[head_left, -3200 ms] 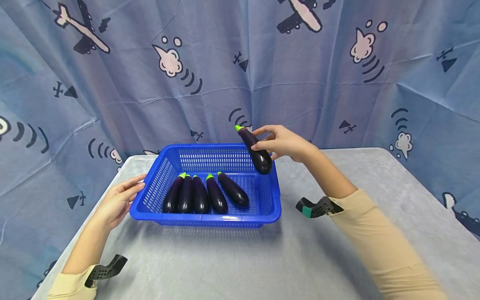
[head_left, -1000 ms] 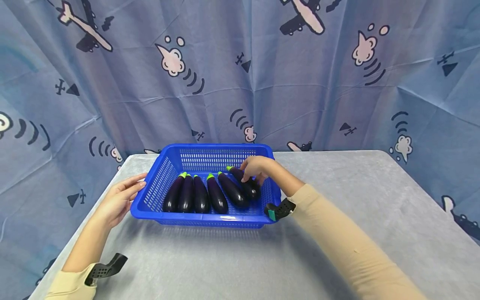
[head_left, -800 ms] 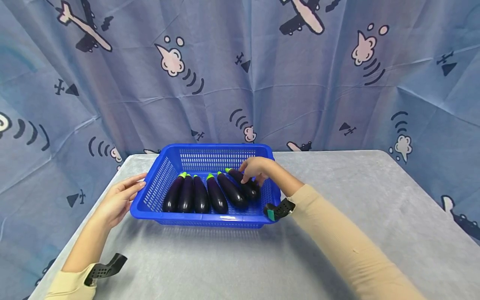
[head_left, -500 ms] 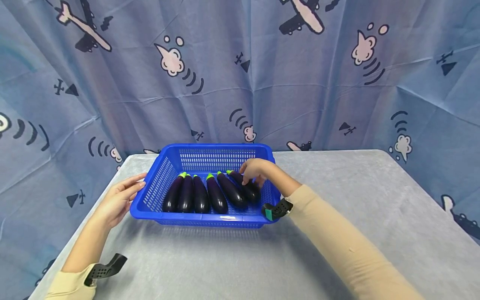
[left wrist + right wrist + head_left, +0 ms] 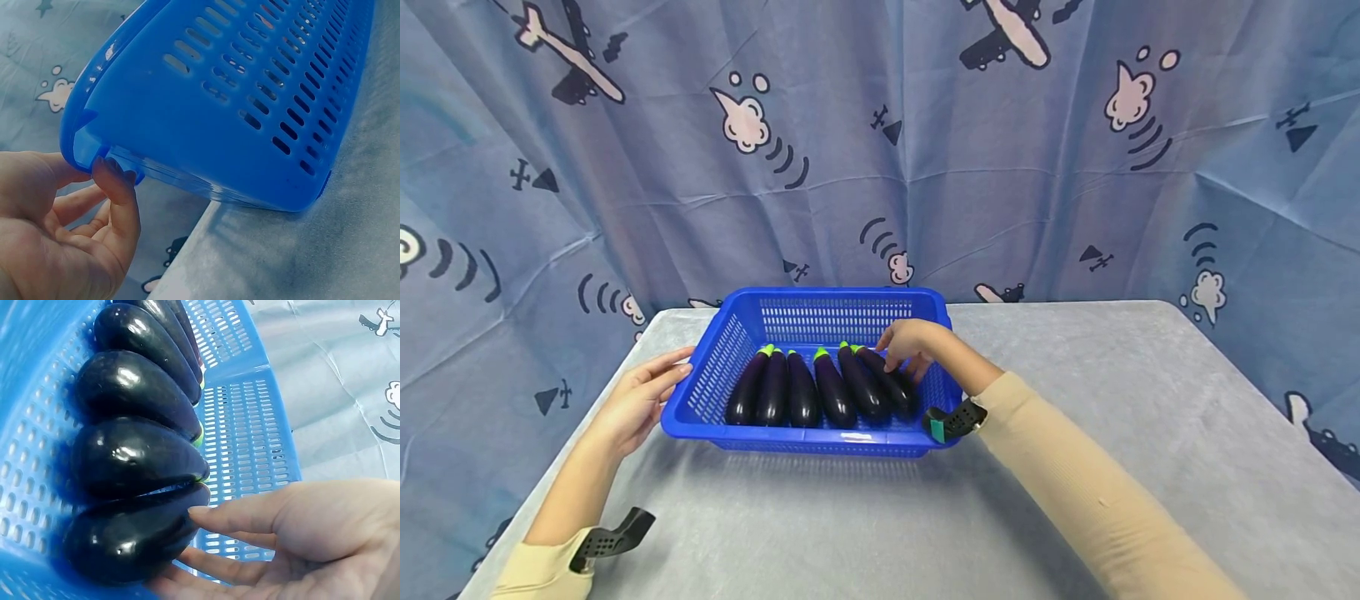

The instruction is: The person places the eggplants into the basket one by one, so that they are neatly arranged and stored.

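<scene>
A blue slotted plastic basket (image 5: pixel 820 437) holds several dark purple eggplants with green stem ends, lying side by side in a row. At its right end my right hand (image 5: pixel 916 343) holds the rightmost eggplant (image 5: pixel 891 383). In the right wrist view the thumb lies on top of that eggplant (image 5: pixel 125 544), the other fingers along its far side. Its neighbour (image 5: pixel 863 387) lies close against it. My left hand (image 5: pixel 634 404) grips the basket's left rim; in the left wrist view thumb and forefinger pinch the lip of the basket (image 5: pixel 156 119).
The basket stands on a table with a grey cloth (image 5: pixel 820 525). A blue curtain (image 5: pixel 835 225) with airplane prints hangs close behind it. Black bands with mounts sit on both sleeves, the right one (image 5: pixel 955 419) overlapping the basket's front right corner.
My right hand has lowered its eggplant from above the basket into the row's right end, then shifted it slightly toward me. The neighbouring eggplant has swung left. My left hand stays put.
</scene>
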A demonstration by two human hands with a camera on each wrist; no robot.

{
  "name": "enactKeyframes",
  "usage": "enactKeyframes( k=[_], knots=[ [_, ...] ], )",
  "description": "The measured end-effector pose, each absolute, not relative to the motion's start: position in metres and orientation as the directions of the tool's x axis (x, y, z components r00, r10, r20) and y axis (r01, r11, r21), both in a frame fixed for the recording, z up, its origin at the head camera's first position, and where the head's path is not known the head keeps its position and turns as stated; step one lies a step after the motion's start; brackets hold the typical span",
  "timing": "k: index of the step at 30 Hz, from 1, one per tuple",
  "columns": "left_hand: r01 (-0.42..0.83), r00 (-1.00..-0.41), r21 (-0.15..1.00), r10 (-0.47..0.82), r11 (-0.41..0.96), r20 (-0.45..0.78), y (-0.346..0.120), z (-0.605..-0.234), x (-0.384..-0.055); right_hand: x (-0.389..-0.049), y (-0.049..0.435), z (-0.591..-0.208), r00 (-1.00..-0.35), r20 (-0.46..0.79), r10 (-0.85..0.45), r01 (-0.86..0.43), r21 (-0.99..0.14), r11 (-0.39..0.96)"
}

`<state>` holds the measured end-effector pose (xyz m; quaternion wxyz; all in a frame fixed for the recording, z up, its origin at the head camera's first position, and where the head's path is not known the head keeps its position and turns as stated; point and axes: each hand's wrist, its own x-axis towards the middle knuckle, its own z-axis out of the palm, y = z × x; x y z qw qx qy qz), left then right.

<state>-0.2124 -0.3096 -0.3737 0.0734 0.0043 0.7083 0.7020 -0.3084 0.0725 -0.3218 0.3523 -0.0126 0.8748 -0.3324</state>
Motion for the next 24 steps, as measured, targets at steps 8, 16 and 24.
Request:
enactKeyframes(
  k=[8, 16, 24],
  knots=[
    [-0.1, -0.989, 0.995, 0.114, -0.026, -0.096, -0.3101, -0.3767, -0.2096, -0.3056, 0.0741, -0.323, -0.749, -0.601, -0.278, 0.204, -0.609, 0.767],
    [-0.107, -0.988, 0.994, 0.111, 0.011, -0.108, -0.3127, -0.3774, -0.2073, -0.3023, 0.0717, -0.3182, -0.778, -0.554, -0.297, 0.176, -0.647, 0.742],
    [-0.105, -0.988, 0.993, 0.105, 0.055, -0.11, -0.317, -0.3785, -0.2058, -0.2993, 0.0721, -0.3147, -0.795, -0.511, -0.328, 0.167, -0.703, 0.691]
  ],
)
